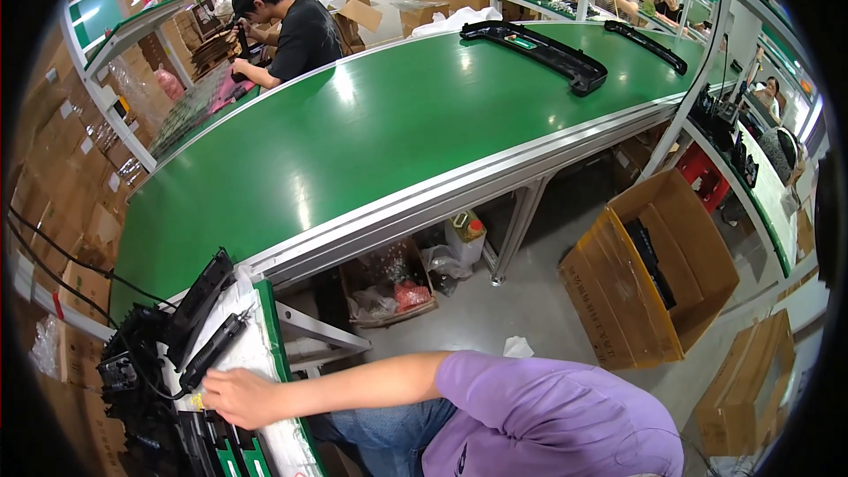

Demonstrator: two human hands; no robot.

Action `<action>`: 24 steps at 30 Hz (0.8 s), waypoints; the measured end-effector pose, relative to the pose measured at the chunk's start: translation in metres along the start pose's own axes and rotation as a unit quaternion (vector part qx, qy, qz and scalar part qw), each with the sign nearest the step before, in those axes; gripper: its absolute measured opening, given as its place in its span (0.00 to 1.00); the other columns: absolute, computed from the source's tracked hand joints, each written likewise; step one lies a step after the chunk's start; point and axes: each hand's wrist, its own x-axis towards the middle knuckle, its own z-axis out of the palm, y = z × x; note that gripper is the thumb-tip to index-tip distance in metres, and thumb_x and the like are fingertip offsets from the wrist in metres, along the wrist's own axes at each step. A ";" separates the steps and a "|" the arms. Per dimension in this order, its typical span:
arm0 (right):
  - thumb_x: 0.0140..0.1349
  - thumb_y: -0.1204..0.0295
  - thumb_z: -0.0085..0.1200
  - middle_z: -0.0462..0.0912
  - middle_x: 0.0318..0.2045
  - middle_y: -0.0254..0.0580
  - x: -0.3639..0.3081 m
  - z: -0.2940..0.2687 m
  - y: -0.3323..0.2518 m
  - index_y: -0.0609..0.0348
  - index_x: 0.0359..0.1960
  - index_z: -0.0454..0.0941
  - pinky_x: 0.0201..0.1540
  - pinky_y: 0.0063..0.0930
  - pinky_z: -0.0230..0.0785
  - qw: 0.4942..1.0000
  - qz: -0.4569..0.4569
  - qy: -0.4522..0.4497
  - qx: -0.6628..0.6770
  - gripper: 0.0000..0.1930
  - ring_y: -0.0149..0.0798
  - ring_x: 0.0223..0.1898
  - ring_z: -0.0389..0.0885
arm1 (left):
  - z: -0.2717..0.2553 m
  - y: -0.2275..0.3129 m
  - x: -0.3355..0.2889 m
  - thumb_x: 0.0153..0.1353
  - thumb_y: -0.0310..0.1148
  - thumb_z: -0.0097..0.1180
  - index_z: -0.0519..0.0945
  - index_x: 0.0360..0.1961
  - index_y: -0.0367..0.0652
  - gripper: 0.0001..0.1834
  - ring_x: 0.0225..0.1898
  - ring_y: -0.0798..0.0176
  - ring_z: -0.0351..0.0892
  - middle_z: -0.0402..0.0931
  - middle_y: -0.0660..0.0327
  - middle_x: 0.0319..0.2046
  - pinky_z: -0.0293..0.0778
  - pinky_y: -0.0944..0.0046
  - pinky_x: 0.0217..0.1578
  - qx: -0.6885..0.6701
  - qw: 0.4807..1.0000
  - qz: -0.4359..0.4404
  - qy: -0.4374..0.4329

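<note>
My right hand (237, 397) reaches across to the white-topped bench (265, 349) at the lower left, its fingers curled inward. Its fingertips are down at a small yellow patch (196, 401) on the bench; what they pinch, if anything, is too small to make out. Right beside the knuckles lies a black electric screwdriver (215, 352) with a cable at its lower end. Black plastic parts with green strips (238, 455) sit just below the hand. A long black plastic part (201, 305) leans beyond the screwdriver. My left hand is out of view.
A green conveyor table (353, 141) with a metal edge runs beyond the bench, carrying two long black parts (539, 53). An open cardboard box (618, 291) stands on the floor at right. Another box (389, 287) holds plastic bags. A co-worker in black (305, 40) works across the conveyor.
</note>
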 end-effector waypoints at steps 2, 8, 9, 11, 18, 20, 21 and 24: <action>0.42 0.74 0.54 0.69 0.32 0.45 0.016 -0.008 0.008 0.63 0.32 0.71 0.34 0.34 0.64 0.996 -0.016 0.045 -0.072 0.13 0.44 0.38 0.68 | 0.003 0.000 -0.004 0.57 0.39 0.53 0.73 0.42 0.34 0.18 0.40 0.54 0.74 0.75 0.50 0.39 0.67 0.56 0.41 0.026 1.000 -0.007 0.014; 0.39 0.71 0.55 0.70 0.38 0.49 0.033 0.001 0.049 0.65 0.37 0.72 0.45 0.37 0.58 0.941 0.024 -0.076 -0.330 0.20 0.45 0.44 0.66 | 0.009 0.001 -0.010 0.57 0.40 0.53 0.73 0.42 0.35 0.19 0.40 0.55 0.74 0.75 0.51 0.39 0.67 0.56 0.42 0.096 0.994 -0.030 0.053; 0.40 0.70 0.54 0.71 0.38 0.49 0.035 0.004 0.051 0.65 0.37 0.73 0.44 0.36 0.59 0.929 0.029 -0.117 -0.349 0.19 0.45 0.44 0.67 | 0.012 0.000 -0.011 0.57 0.40 0.53 0.73 0.42 0.35 0.19 0.40 0.55 0.74 0.75 0.51 0.39 0.67 0.56 0.42 0.109 0.992 -0.034 0.060; 0.40 0.70 0.55 0.72 0.38 0.48 0.044 0.006 0.055 0.65 0.37 0.74 0.43 0.36 0.60 0.924 0.046 -0.155 -0.345 0.19 0.45 0.44 0.68 | 0.016 -0.002 -0.013 0.57 0.40 0.53 0.73 0.42 0.35 0.19 0.40 0.55 0.74 0.75 0.51 0.39 0.67 0.56 0.42 0.135 0.987 -0.041 0.073; 0.31 0.64 0.60 0.81 0.25 0.42 0.085 0.010 0.070 0.56 0.21 0.81 0.32 0.36 0.72 0.899 0.111 -0.334 -0.261 0.13 0.44 0.31 0.80 | 0.040 -0.010 -0.019 0.57 0.41 0.53 0.73 0.43 0.35 0.19 0.41 0.55 0.73 0.75 0.51 0.39 0.67 0.56 0.43 0.225 0.964 -0.067 0.123; 0.29 0.64 0.60 0.81 0.24 0.44 0.085 0.005 0.076 0.57 0.19 0.80 0.30 0.37 0.72 0.911 0.096 -0.334 -0.221 0.13 0.46 0.29 0.80 | 0.043 -0.010 -0.020 0.57 0.41 0.53 0.73 0.43 0.35 0.19 0.41 0.55 0.73 0.75 0.51 0.39 0.67 0.56 0.43 0.248 0.956 -0.076 0.135; 0.29 0.65 0.60 0.80 0.24 0.46 0.082 0.002 0.079 0.59 0.17 0.79 0.30 0.38 0.72 0.924 0.068 -0.318 -0.201 0.13 0.48 0.28 0.80 | 0.044 -0.010 -0.020 0.57 0.41 0.53 0.73 0.43 0.35 0.20 0.41 0.56 0.73 0.75 0.51 0.39 0.67 0.56 0.43 0.259 0.952 -0.081 0.141; 0.29 0.65 0.59 0.80 0.24 0.47 0.075 -0.003 0.077 0.61 0.18 0.78 0.31 0.39 0.72 0.939 0.054 -0.269 -0.208 0.14 0.48 0.29 0.79 | 0.043 -0.008 -0.022 0.58 0.41 0.53 0.73 0.43 0.35 0.20 0.41 0.56 0.73 0.75 0.51 0.39 0.66 0.56 0.43 0.291 0.939 -0.095 0.157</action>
